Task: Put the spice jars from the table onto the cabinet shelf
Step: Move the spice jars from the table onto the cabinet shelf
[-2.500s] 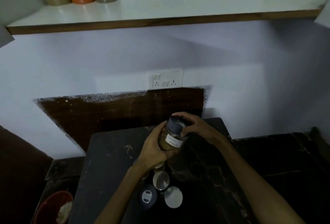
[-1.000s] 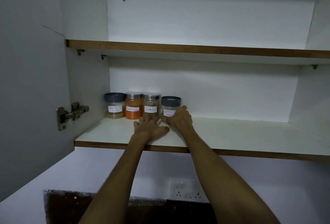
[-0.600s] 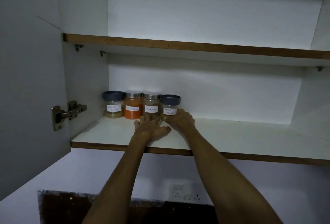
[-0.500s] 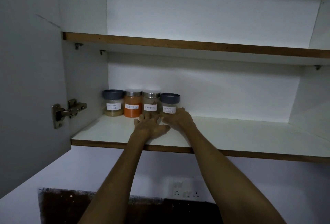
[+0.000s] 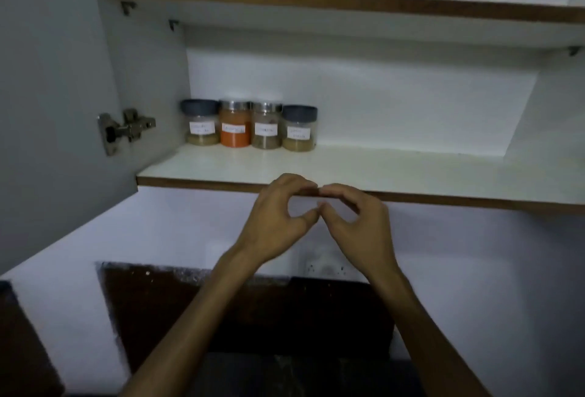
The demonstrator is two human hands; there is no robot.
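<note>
Each of the four spice jars on the cabinet shelf (image 5: pixel 380 171) carries a white paper label with handwriting, but motion blur and dim light leave none of it readable. The label on the leftmost jar (image 5: pixel 200 122) shows two faint lines of script, the one on the orange jar (image 5: pixel 235 128) a single line, the one on the third jar (image 5: pixel 266 125) a single line, and the one on the rightmost jar (image 5: pixel 299 129) two lines.
</note>
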